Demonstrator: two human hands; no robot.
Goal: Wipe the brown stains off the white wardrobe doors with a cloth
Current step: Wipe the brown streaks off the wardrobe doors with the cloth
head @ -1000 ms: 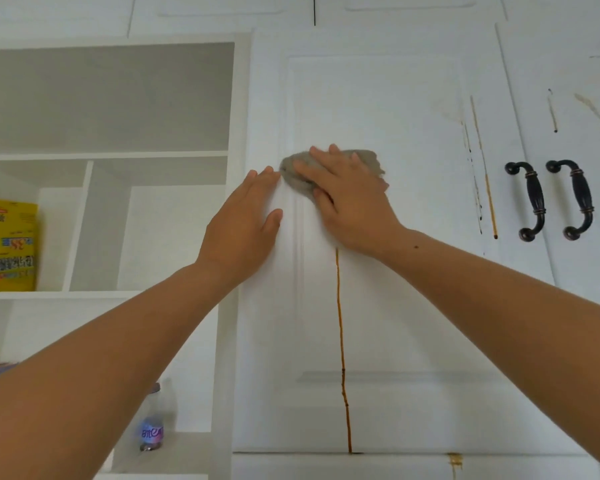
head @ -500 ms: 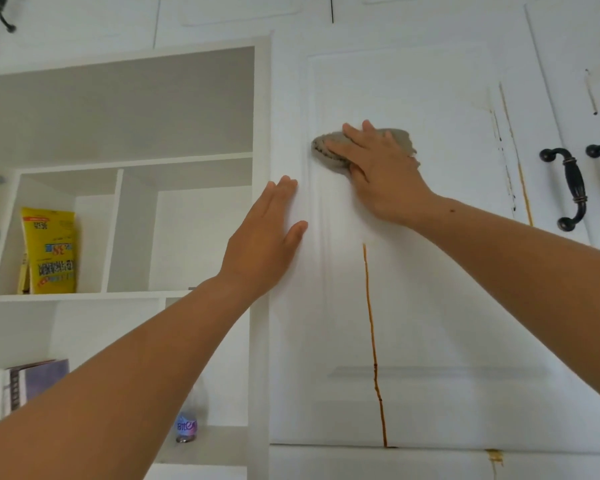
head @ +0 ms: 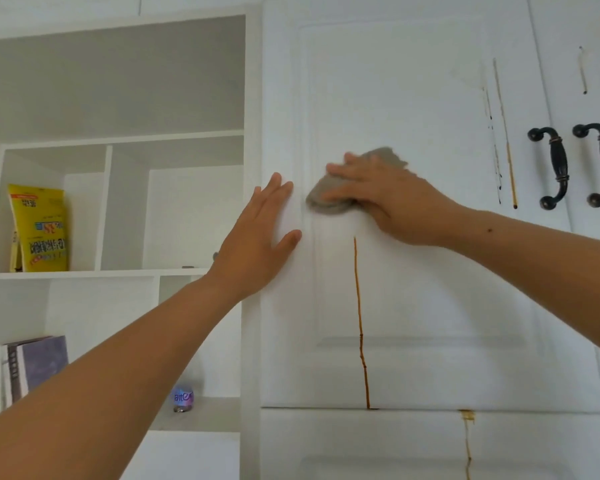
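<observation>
At mid-frame the flat right grip (head: 395,202) presses the cloth (head: 321,202) above the brown streak (head: 361,323), while the open, empty left grip (head: 257,244) steadies the door (head: 413,98).

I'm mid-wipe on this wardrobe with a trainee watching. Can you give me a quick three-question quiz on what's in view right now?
1. True or false: the right hand presses the cloth flat against the door.
2. Where is the top end of the long brown streak? A) just below the cloth B) at the black handles C) on a book
3. Fill in: the left hand lies flat on the door's edge, on the side next to the open ___.

Key: 1 true; 2 A; 3 shelves.
</observation>
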